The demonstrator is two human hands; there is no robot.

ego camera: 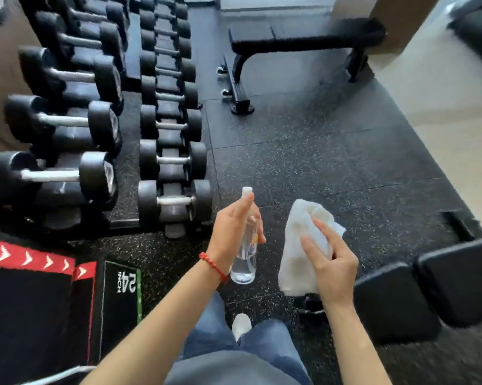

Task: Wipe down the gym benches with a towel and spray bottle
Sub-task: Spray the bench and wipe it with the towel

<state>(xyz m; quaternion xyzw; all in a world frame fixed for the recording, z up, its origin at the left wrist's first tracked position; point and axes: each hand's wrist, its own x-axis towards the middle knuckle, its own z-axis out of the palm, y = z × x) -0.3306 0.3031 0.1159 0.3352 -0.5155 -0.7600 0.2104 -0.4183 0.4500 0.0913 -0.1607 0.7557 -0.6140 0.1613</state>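
Note:
My left hand [234, 232] grips a clear spray bottle [245, 257] with a white cap, held upright over the floor, index finger lying along the neck toward the cap. My right hand [331, 262] holds a white towel [298, 245] bunched up, its fingers over the cloth. A flat black gym bench [303, 37] stands at the far side of the rubber floor. A second black padded bench [428, 287] reaches in from the right edge, close to my right hand.
A two-tier rack of black dumbbells [109, 107] fills the left side. A black and red plyo box marked 24 inch [53, 301] stands at the lower left. My jeans and a white shoe [241, 325] show below. Speckled rubber floor [317, 148] lies between the benches.

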